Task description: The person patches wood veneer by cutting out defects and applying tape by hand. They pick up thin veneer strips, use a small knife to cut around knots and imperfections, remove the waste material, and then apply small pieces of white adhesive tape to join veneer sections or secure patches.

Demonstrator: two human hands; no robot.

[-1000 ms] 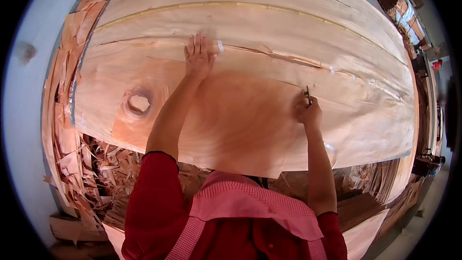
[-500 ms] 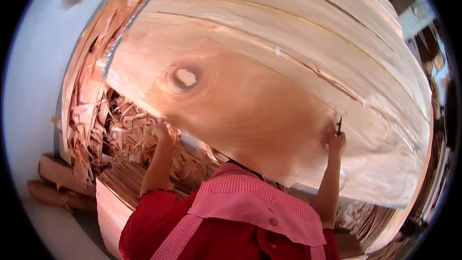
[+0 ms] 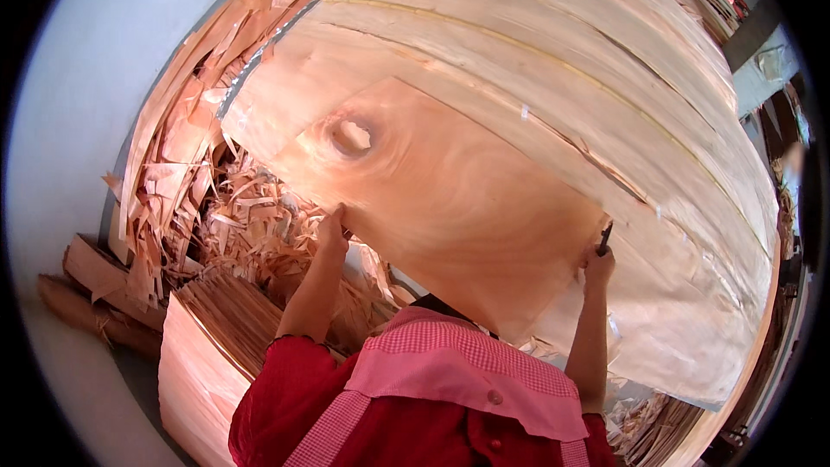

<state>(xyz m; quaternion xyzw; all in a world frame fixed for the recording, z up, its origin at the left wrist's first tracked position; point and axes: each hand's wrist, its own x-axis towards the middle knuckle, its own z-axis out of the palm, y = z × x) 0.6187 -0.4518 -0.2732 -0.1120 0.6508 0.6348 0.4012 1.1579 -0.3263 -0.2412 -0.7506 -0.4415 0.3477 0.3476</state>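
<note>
A thin tan veneer sheet (image 3: 458, 199) with a swirling grain and a ragged hole near its far left corner lies slantwise over larger, paler veneer sheets (image 3: 657, 147). My left hand (image 3: 333, 229) is closed at the near left edge of the sheet, pinching it there. At its right end, my right hand (image 3: 598, 268) is closed round a small black tool (image 3: 605, 238) that points up and away from me. The tool's exact kind is too small to tell. Some right-hand fingers are hidden behind the hand, close to the sheet's edge.
Torn veneer scraps (image 3: 259, 207) are heaped on the left, along the pale wall (image 3: 78, 121). In front of them stands a stack of veneer strips (image 3: 225, 320). Wood pieces (image 3: 108, 281) lie at the far left. More strips (image 3: 657, 424) sit at the lower right.
The view has shifted slightly. My left hand has moved rightward along the sheet's near edge. The sheet, blurred before, has slid a little away from me. My right hand still holds the black tool.
</note>
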